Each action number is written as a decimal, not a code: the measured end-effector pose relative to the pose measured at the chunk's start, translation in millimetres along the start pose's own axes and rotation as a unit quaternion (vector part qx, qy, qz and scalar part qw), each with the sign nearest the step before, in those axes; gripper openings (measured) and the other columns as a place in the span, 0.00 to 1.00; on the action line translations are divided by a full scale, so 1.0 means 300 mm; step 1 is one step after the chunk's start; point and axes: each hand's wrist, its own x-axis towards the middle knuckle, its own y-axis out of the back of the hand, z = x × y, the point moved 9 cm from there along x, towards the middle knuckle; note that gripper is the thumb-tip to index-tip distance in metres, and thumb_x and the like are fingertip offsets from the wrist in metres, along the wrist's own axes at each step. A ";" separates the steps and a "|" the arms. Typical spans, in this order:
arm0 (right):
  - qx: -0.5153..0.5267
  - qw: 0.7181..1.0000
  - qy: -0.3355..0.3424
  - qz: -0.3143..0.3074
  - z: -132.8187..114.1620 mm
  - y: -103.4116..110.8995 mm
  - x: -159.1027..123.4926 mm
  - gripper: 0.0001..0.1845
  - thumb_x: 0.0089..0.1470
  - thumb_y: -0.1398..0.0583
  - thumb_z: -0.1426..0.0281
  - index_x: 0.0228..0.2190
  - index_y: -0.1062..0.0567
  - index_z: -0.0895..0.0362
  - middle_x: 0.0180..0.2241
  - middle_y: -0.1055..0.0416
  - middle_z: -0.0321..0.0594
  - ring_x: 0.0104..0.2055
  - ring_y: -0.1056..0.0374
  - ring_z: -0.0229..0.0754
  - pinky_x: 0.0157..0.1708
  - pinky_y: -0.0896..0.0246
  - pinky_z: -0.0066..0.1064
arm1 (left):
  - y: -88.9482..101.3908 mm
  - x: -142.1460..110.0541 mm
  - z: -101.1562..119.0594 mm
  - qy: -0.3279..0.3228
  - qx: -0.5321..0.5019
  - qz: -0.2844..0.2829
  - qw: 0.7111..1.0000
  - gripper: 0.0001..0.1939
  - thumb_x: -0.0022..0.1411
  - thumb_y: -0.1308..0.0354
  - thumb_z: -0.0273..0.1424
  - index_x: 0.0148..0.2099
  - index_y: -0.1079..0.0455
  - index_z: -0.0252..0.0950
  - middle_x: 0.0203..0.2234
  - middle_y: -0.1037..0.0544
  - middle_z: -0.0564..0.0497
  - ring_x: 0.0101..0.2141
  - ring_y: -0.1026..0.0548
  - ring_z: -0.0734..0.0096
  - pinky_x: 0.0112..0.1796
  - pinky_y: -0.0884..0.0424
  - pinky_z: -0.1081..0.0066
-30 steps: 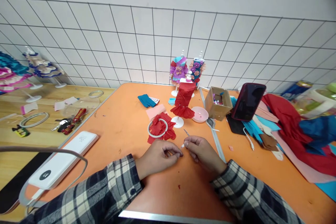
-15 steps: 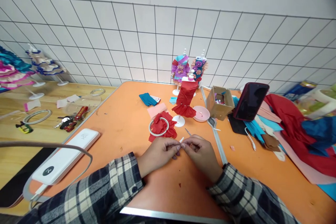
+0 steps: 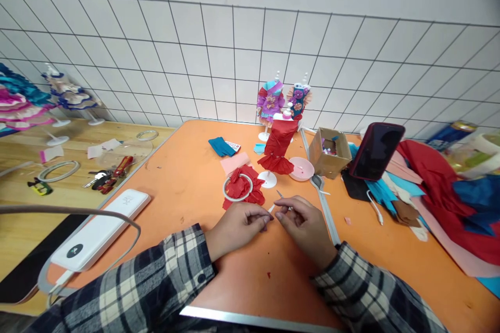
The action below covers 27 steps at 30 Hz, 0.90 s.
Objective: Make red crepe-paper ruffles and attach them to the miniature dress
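Above the front of the orange table, my left hand (image 3: 242,225) is closed, thumb and index fingertips pinched on something too small to make out. A small white strip (image 3: 271,208) shows just beyond those fingertips. My right hand (image 3: 307,226) is close by on the right, thumb and index finger apart, the other fingers bent. A thin metal point (image 3: 279,194) shows behind its index finger; the rest is hidden. Beyond my hands lie crumpled red fabric (image 3: 255,195) and a pale ring (image 3: 225,188) on top. A small dress stand (image 3: 269,180) holds a red dress (image 3: 282,138).
A pink dish (image 3: 301,176), a cardboard box (image 3: 332,158) and a propped phone (image 3: 377,151) stand to the right, beside heaped fabric (image 3: 437,187). A white power bank (image 3: 99,231) with a cable lies left. Two dressed stands are at the back, near folded teal fabric (image 3: 221,146).
My fingertips were meeting; now the right thumb and index finger have parted and drawn slightly right, away from the left fingertips. My left hand stays pinched. The view has shifted slightly.
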 end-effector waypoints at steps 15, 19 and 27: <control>-0.012 0.993 -0.113 -0.030 0.075 -0.056 0.004 0.06 0.48 0.42 0.69 0.24 0.27 0.57 0.17 0.38 0.31 0.18 0.45 0.33 0.18 0.51 0.24 | -0.008 0.004 -0.005 -0.001 0.041 -0.010 0.999 0.12 0.60 0.46 0.30 0.30 0.25 0.32 0.22 0.24 0.50 0.25 0.30 0.72 0.27 0.36 0.76; -0.097 0.995 -0.028 0.012 0.018 -0.023 0.001 0.05 0.50 0.41 0.70 0.27 0.25 0.56 0.24 0.31 0.35 0.22 0.40 0.34 0.24 0.46 0.26 | -0.007 0.007 -0.026 0.050 -0.048 -0.006 0.998 0.13 0.59 0.44 0.34 0.34 0.23 0.31 0.21 0.24 0.50 0.22 0.30 0.73 0.26 0.36 0.75; -0.114 0.992 0.035 -0.026 -0.049 -0.046 -0.013 0.05 0.52 0.41 0.72 0.29 0.23 0.55 0.23 0.31 0.35 0.23 0.39 0.35 0.25 0.47 0.27 | 0.003 0.005 -0.022 0.016 -0.048 0.002 0.999 0.14 0.61 0.45 0.35 0.32 0.23 0.31 0.21 0.24 0.50 0.23 0.29 0.73 0.27 0.35 0.75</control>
